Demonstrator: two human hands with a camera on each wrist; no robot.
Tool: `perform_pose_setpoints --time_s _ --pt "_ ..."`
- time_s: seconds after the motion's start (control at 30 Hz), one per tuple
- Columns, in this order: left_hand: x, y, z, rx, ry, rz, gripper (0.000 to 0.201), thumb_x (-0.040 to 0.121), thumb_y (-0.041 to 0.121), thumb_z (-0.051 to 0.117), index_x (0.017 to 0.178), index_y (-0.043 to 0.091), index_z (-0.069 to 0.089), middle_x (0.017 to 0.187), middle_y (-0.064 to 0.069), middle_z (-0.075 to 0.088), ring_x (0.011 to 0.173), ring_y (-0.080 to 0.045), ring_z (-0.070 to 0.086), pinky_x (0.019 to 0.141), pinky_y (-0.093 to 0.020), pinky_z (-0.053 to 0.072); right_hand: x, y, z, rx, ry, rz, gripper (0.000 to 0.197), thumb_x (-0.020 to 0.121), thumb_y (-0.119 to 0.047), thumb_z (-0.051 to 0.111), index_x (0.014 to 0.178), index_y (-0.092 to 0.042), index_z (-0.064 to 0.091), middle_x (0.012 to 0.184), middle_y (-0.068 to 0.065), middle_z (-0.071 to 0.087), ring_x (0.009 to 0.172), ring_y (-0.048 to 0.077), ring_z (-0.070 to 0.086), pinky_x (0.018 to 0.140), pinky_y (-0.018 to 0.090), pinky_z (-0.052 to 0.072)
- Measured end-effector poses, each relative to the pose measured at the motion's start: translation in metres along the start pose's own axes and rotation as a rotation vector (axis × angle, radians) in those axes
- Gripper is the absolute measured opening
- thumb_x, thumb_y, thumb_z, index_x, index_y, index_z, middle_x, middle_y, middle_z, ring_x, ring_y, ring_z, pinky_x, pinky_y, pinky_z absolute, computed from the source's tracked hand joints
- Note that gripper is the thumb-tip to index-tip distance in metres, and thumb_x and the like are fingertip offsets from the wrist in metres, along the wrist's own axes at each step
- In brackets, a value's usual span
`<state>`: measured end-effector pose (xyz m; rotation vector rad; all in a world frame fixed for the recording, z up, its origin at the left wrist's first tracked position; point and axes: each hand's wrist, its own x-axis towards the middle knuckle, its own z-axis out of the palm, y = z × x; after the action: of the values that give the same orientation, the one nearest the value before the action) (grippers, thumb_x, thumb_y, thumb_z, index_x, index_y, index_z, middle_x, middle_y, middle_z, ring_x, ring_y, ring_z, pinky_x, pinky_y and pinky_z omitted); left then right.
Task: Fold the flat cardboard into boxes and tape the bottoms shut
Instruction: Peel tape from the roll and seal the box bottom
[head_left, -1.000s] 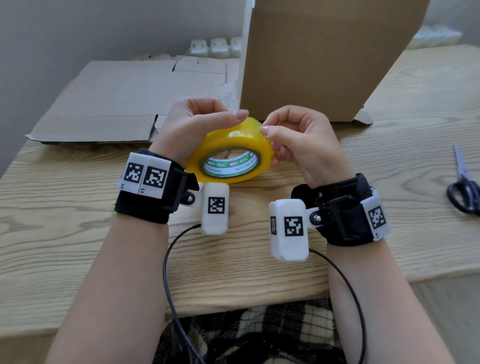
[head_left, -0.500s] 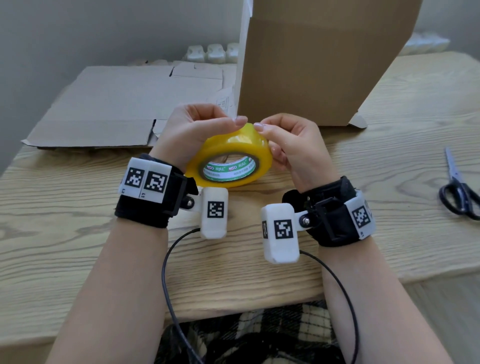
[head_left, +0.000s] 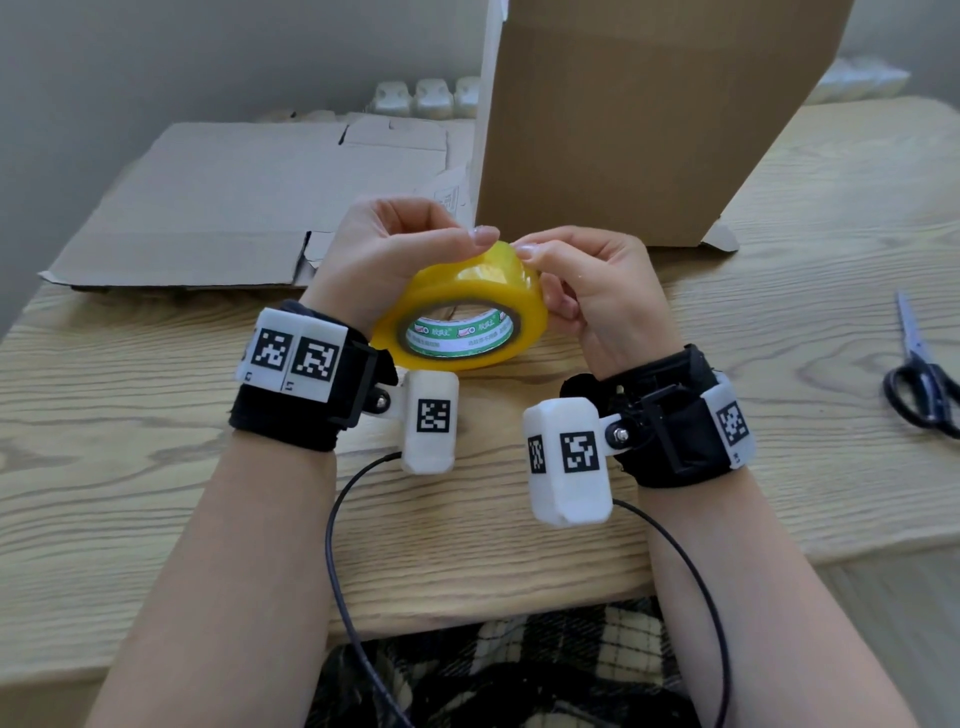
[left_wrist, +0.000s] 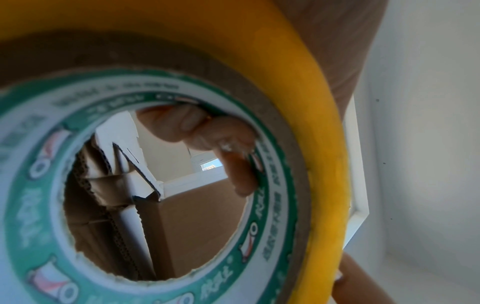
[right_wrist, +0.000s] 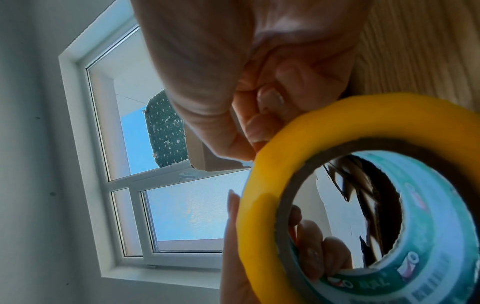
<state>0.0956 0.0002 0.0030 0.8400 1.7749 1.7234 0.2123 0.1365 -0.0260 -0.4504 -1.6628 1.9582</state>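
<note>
Both hands hold a yellow tape roll (head_left: 460, 306) above the wooden surface (head_left: 130, 467), near its front middle. The left hand (head_left: 384, 254) grips the roll: its thumb lies over the top of the outer band, and its fingers (left_wrist: 207, 133) curl through the green and white core, as the left wrist view shows. The right hand (head_left: 587, 291) has curled fingers, and its thumb tip presses on the top edge of the roll, very near the left thumb. Whether it pinches a loose tape end, I cannot tell.

Just behind the hands stands a folded brown box (head_left: 644, 119), upright on the surface. To its left a flat cardboard sheet (head_left: 223, 202) lies on the surface. Black scissors (head_left: 919, 379) lie well apart at the right edge.
</note>
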Motion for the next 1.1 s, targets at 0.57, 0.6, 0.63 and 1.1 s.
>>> perform_pose_setpoints --time_s 0.57,0.6,0.63,1.1 --pt "-0.0019 0.0014 -0.0002 0.020 0.012 0.014 0.026 0.063 0.031 0.084 0.067 0.013 0.066 0.078 -0.016 0.057 0.067 -0.024 0.059 0.059 -0.027 0.051 -0.0035 -0.0016 0.0052 0.049 0.057 0.045 0.013 0.090 -0.003 0.065 0.078 -0.002 0.071 0.045 -0.002 0.045 0.038 0.007 0.034 0.038 0.018 0.025" --pt "-0.0019 0.0016 0.0001 0.025 0.013 0.012 0.026 0.065 0.030 0.084 0.067 0.012 0.066 0.078 -0.016 0.058 0.067 -0.024 0.059 0.059 -0.027 0.052 -0.0042 -0.0016 0.0053 0.037 0.060 0.038 0.012 0.090 -0.003 0.065 0.079 -0.003 0.071 0.045 -0.003 0.045 0.038 0.005 0.035 0.037 0.017 0.026" --pt "-0.0020 0.0019 0.0004 0.031 0.015 0.009 0.024 0.067 0.028 0.084 0.067 0.012 0.066 0.077 -0.015 0.059 0.067 -0.023 0.060 0.059 -0.026 0.052 -0.0046 -0.0013 0.0053 0.030 0.061 0.030 0.012 0.090 -0.002 0.064 0.080 -0.002 0.071 0.045 -0.003 0.045 0.038 0.005 0.036 0.037 0.016 0.028" --pt "-0.0021 0.0023 0.0019 0.048 0.051 0.012 0.021 0.072 0.023 0.079 0.068 0.009 0.064 0.079 -0.016 0.058 0.066 -0.021 0.060 0.058 -0.024 0.051 -0.0056 -0.0003 0.0049 0.080 0.055 0.040 0.013 0.092 0.000 0.060 0.093 0.005 0.072 0.049 -0.001 0.045 0.039 0.003 0.039 0.038 0.014 0.031"
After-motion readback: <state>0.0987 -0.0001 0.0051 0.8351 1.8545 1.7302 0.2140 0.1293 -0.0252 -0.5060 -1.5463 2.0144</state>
